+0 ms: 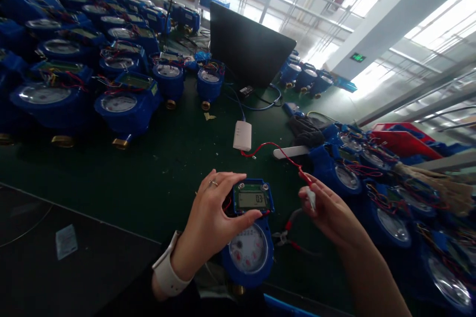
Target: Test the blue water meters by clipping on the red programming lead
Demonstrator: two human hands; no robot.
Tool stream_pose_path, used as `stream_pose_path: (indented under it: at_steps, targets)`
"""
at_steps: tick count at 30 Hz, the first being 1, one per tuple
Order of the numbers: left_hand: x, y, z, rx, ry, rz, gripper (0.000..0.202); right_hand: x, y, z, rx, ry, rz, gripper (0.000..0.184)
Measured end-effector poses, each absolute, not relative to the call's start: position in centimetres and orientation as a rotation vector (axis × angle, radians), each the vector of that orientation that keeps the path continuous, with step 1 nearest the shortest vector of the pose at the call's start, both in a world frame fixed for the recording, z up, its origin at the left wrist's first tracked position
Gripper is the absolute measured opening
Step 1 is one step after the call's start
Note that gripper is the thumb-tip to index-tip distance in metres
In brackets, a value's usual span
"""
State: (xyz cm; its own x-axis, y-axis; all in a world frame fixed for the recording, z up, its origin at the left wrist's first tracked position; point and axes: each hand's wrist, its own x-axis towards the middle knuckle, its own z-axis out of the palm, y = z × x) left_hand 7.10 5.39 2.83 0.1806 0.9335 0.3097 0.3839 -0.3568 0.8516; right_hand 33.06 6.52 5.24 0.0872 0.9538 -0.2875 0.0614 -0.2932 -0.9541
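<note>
My left hand [208,223] grips a blue water meter [250,252] near the table's front edge, fingers over its green LCD module [253,199] and thumb across the top of its round dial. The display is lit. My right hand [327,210] pinches a small white connector [311,198] at the end of a red wire [277,149]. That wire runs back toward a white box [242,135] on the green mat. A white watch band sits on my left wrist and a ring on one finger.
Many blue meters [126,104] fill the left and back of the green table [159,168]; more crowd the right side [390,218]. A black laptop lid [247,49] stands at the back. Black gloves [305,129], red-handled pliers [288,237] and a brush [435,183] lie nearby.
</note>
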Motion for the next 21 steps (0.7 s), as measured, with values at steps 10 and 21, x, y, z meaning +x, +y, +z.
stream_pose_path:
  at_steps: [10,21]
  targets:
    - [7.2,5.2,2.7,1.84,1.231,1.152,0.052,29.3,4.5,8.8,-1.376,-1.199,1.301,0.022]
    - [7.3,5.3,3.3,1.826,1.239,1.105,0.054,28.5,3.6,9.1,-1.61,-1.779,0.722,0.008]
